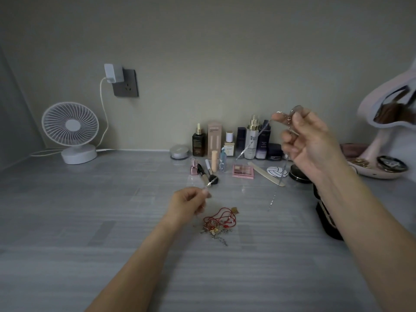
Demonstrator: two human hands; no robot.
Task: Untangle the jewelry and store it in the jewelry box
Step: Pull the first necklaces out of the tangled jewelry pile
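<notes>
Chain [247, 145] spanning both hands: fingers of left hand [189, 200] pinch its lower end, fingers of raised right hand [308, 143] grip its upper part; tangled jewelry [217, 224] on bench [112, 221].

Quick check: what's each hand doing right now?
Left hand: pinches one end of the silver chain.
Right hand: raised, grips the same chain higher up.

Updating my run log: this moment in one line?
left hand: pinches silver chain | right hand: holds chain raised | jewelry tangle: on table
</notes>
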